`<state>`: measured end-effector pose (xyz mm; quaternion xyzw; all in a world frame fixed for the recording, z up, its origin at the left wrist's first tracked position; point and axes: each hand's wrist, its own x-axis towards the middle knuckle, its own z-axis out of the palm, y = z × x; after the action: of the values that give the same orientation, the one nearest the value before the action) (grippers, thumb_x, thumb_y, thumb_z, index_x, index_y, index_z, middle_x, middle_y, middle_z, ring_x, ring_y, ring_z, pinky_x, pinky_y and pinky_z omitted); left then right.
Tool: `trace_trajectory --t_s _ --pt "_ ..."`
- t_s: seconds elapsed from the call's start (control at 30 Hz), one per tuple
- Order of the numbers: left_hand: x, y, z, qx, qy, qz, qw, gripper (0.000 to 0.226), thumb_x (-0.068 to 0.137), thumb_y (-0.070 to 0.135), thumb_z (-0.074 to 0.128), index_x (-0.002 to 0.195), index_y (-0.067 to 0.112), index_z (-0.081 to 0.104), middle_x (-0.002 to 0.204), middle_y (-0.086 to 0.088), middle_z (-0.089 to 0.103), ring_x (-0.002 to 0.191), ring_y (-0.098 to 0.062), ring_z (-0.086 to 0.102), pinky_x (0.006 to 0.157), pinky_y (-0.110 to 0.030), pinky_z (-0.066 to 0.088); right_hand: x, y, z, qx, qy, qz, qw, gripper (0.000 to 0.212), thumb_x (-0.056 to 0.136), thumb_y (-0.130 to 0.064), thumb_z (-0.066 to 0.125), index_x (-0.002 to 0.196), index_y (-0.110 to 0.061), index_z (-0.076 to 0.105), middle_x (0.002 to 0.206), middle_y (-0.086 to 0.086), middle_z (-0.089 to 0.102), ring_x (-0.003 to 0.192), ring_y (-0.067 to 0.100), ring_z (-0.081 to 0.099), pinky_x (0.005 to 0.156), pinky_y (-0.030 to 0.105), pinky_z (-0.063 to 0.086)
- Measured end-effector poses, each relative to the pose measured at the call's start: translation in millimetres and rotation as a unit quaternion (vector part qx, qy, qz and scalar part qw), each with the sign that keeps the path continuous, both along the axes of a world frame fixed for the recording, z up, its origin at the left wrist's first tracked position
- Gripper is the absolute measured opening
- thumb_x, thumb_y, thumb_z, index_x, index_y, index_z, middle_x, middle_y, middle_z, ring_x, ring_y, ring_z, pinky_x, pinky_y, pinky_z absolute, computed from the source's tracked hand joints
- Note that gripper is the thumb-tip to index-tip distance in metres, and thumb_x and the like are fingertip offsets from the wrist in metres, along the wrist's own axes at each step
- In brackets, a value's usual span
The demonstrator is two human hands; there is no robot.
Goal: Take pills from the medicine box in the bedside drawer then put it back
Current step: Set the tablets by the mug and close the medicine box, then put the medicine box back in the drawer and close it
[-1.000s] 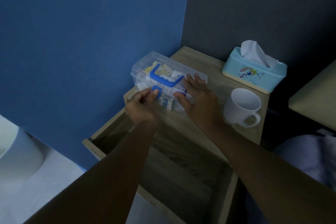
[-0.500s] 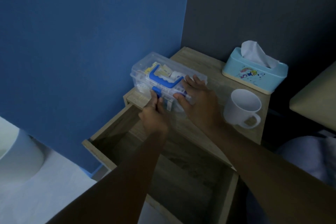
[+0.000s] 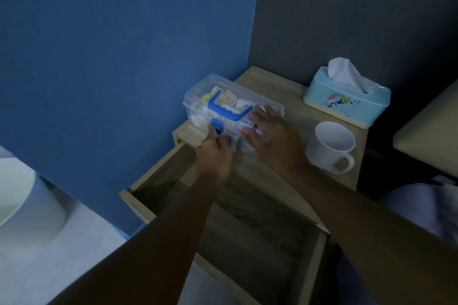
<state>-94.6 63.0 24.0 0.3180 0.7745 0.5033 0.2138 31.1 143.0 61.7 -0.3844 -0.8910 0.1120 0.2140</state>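
Note:
A clear plastic medicine box [image 3: 210,93] with a blue handle [image 3: 224,109] sits on the bedside table [image 3: 292,106], by the blue wall. Packets show through its closed lid. My left hand [image 3: 214,153] is at the box's near side, its fingers pinched on the small blue latch [image 3: 216,128]. My right hand [image 3: 273,138] lies flat over the box's right end, fingers spread, pressing it down. Below the tabletop the wooden drawer [image 3: 153,176] is pulled out, and nothing shows inside it.
A white mug [image 3: 330,145] stands just right of my right hand. Behind it is a light blue tissue box [image 3: 347,100] near the dark wall. A white rounded object [image 3: 22,195] sits at the lower left on the floor. Bedding shows at the right edge.
My left hand has moved right and forward from the box's left corner to the blue latch. My right hand stays on the box. The box has not moved.

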Motion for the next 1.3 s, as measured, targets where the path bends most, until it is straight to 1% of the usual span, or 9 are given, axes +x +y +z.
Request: trace_trajectory --t_s 0.17,0.27,0.37,0.47,0.57,0.7,0.87,1.07,1.3 --pt "-13.7 -9.9 -1.1 -0.038 0.016 -0.06 0.997 0.046 0.102 0.029 0.037 0.147 0.019 0.033 0.08 0.011 0.054 0.068 -0.002 0.06 0.043 -0.012 0.045 1.4 -3.1 4.6 -0.022 0.0 0.006 1.0 0.054 0.099 -0.043 0.051 0.144 -0.014 0.05 0.155 0.004 0.043 0.15 0.018 0.028 0.121 0.04 0.028" --pt "-24.1 -13.2 13.6 0.004 0.02 -0.032 0.999 0.049 0.101 0.026 0.041 0.149 0.017 0.032 0.103 0.016 0.055 0.07 0.004 0.055 0.045 -0.002 0.043 3.8 -4.0 11.6 -0.069 0.032 0.012 0.997 0.051 0.098 -0.038 0.055 0.143 -0.014 0.051 0.157 0.002 0.041 0.151 0.016 0.024 0.121 0.046 0.028" --pt "-49.3 -6.9 31.4 0.04 0.082 -0.002 0.996 0.052 0.099 0.026 0.044 0.149 0.014 0.032 0.134 -0.012 0.059 0.107 -0.02 0.065 0.088 -0.028 0.056 4.2 -12.1 11.5 -0.118 0.125 -0.024 0.985 0.054 0.097 -0.04 0.058 0.145 -0.019 0.046 0.159 0.002 0.037 0.15 0.017 0.026 0.118 0.042 0.032" --pt "-77.2 9.1 48.1 0.01 0.135 0.016 0.991 0.056 0.099 0.031 0.045 0.15 0.011 0.031 0.153 -0.013 0.04 0.141 -0.026 0.038 0.116 -0.032 0.028 1.3 -16.2 8.7 -0.212 0.249 -0.124 0.937 0.059 0.097 -0.046 0.054 0.149 -0.026 0.034 0.138 -0.003 0.055 0.112 -0.005 0.062 0.081 0.019 0.057" --pt "-95.2 28.8 54.8 -0.04 0.13 -0.012 0.991 0.062 0.099 0.039 0.044 0.151 0.01 0.027 0.157 -0.012 0.033 0.145 -0.025 0.031 0.116 -0.03 0.023 -2.7 -9.3 5.0 -0.276 0.288 -0.176 0.9 0.051 0.099 -0.043 0.053 0.145 -0.025 0.041 0.118 -0.007 0.063 0.072 -0.01 0.063 0.044 0.0 0.041" --pt "-104.6 50.7 51.8 -0.091 0.119 -0.03 0.988 0.065 0.094 0.05 0.047 0.144 0.01 0.039 0.148 -0.016 0.046 0.136 -0.032 0.043 0.11 -0.035 0.035 -7.6 -7.8 1.0 -0.269 0.293 -0.175 0.9 0.039 0.099 -0.041 0.053 0.134 -0.022 0.054 0.114 -0.003 0.07 0.084 -0.001 0.066 0.05 0.001 0.045" --pt "-114.4 62.1 41.6 -0.047 0.048 0.017 0.998 0.055 0.08 0.054 0.064 0.116 0.012 0.064 0.118 -0.008 0.068 0.108 -0.026 0.065 0.096 -0.035 0.052 -10.8 -13.8 -8.4 -0.264 0.357 -0.18 0.878 0.033 0.098 -0.039 0.058 0.125 -0.022 0.063 0.104 -0.004 0.074 0.091 0.004 0.072 0.074 0.025 0.061" --pt "-121.9 58.1 46.4 -0.036 0.007 0.009 0.999 0.036 0.08 0.047 0.07 0.099 0.017 0.071 0.09 0.004 0.072 0.083 -0.013 0.068 0.066 -0.019 0.047 -10.8 -11.2 -7.8 -0.301 0.397 -0.197 0.844 0.03 0.092 -0.033 0.067 0.12 -0.022 0.068 0.097 -0.007 0.076 0.078 -0.005 0.072 0.054 0.007 0.052" --pt "-111.7 19.4 61.0 -0.022 0.023 0.01 0.999 0.027 0.081 0.044 0.069 0.092 0.019 0.072 0.09 0.006 0.072 0.074 -0.003 0.064 0.063 -0.017 0.045 7.1 -35.2 10.4 -0.323 0.406 -0.172 0.837 0.032 0.09 -0.03 0.069 0.121 -0.023 0.067 0.095 -0.009 0.076 0.08 -0.004 0.073 0.057 0.012 0.056"
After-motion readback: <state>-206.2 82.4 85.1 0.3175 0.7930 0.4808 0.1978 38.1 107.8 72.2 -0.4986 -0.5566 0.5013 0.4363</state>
